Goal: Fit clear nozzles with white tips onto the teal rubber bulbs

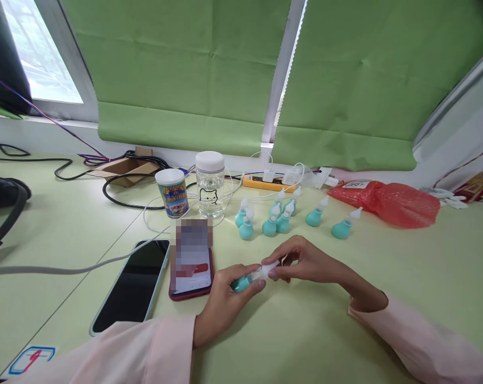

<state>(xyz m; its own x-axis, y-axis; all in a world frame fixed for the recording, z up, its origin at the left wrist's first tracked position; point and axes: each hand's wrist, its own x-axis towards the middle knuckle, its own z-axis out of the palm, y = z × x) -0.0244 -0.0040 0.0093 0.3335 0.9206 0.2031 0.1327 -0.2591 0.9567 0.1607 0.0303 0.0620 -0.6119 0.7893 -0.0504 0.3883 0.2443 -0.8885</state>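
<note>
My left hand (225,301) grips the teal bulb of a small nasal aspirator (247,279) just above the pale green table (305,330). My right hand (305,261) pinches the white translucent tip (270,268) of the same aspirator. Both hands meet near the table's middle, just right of a red-cased phone (191,269). Behind the hands stand several more teal aspirators with white tips (271,221), upright or leaning.
A dark phone (131,285) on a white cable lies left of the red one. Behind them stand a printed can (172,193) and a clear jar with a white lid (210,184). A power strip (267,183), black cables, a cardboard box (123,169) and a red plastic bag (389,201) line the back.
</note>
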